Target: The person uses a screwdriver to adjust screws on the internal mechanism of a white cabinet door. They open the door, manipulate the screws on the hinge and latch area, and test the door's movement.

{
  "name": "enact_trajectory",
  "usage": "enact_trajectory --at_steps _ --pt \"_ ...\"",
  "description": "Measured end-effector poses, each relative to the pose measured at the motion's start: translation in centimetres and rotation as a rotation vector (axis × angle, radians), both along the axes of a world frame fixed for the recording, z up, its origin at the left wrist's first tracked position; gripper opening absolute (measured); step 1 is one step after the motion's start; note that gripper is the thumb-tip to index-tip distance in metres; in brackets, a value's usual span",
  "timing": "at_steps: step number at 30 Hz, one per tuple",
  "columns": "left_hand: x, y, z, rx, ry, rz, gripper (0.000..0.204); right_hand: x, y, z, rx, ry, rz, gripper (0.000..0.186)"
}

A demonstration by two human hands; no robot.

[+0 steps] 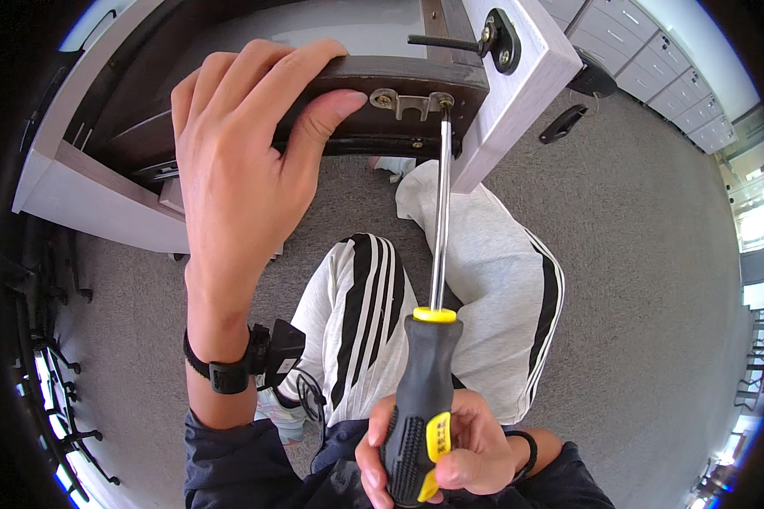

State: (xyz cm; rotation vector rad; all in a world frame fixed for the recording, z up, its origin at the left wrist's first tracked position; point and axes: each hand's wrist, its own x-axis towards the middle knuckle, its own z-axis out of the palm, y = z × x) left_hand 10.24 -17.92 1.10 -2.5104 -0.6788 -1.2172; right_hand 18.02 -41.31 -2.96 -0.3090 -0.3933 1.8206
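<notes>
My left hand [238,170] is closed over the top edge of a dark wooden rail [378,72], thumb against its near face beside a small metal bracket [412,106]. My right hand [429,450] grips the black-and-yellow handle of a screwdriver [433,365]. The long shaft reaches up to a screw at the bracket's right end, where its tip seems to touch. The rail meets a pale wood-grain upright [539,51], which carries a black oval plate [507,59] and a bolt [441,42] pointing left.
A pale panel [59,178] borders the furniture at the left. Below are my legs [492,297] in grey striped trousers on the carpet [637,297]. A black object [560,127] appears beside the upright. Grey drawer cabinets [645,68] stand at upper right, chair bases [64,356] at the left rim.
</notes>
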Motion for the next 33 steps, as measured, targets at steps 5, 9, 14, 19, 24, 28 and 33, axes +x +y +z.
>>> enact_trajectory --at_steps 5,9,14,19,24,28,33 --pt "0.3 0.0 0.0 -0.018 -0.02 0.013 0.026 1.3 -0.9 2.0 -0.094 0.077 0.0 0.043" --pt "0.2 0.1 -0.7 0.028 -0.038 0.022 0.026 1.5 -0.6 2.0 -0.151 0.066 0.064 0.047" --pt "-0.5 -1.1 -0.8 0.024 -0.229 -0.106 0.02 1.5 -0.6 2.6 -0.15 0.073 0.087 0.047" --pt "-2.9 -9.0 -0.3 -1.28 -0.403 -0.628 0.032 1.7 0.1 3.2 -0.159 0.073 0.108 0.045" --pt "-4.6 -9.9 0.9 -1.525 -0.083 -0.484 0.041 1.8 0.6 2.0 -0.123 0.008 0.087 0.047" --pt "-4.0 -9.1 0.7 -1.752 -0.127 -0.565 0.037 2.1 1.0 2.0 -0.104 0.027 0.143 0.051" --pt "-3.0 -9.3 0.2 -1.99 -0.392 -0.643 0.029 2.0 1.2 0.9 0.0 0.215 0.189 0.055"
